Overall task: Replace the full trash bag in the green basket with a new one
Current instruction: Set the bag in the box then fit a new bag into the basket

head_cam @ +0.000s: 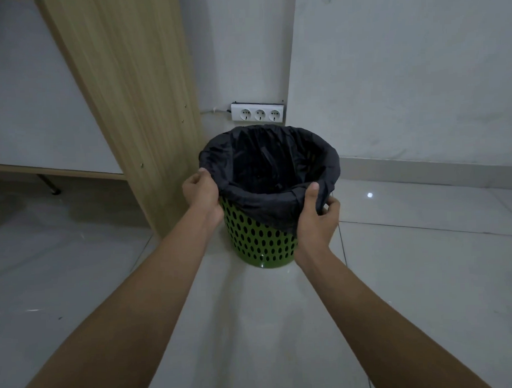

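Your left grip (201,193) and right grip (318,217) each pinch the black trash bag (278,206) folded over the rim of the green basket (259,241).

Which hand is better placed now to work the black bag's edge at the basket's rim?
Probably the right hand: its thumb and fingers pinch the loose fold of the black plastic trash bag over the green perforated plastic basket. The left hand's grip shows less clearly.

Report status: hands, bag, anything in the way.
Left hand grips black bag at left rim, right hand pinches it near right rim. Bag folded over green basket. Wooden panel close on left, not blocking.
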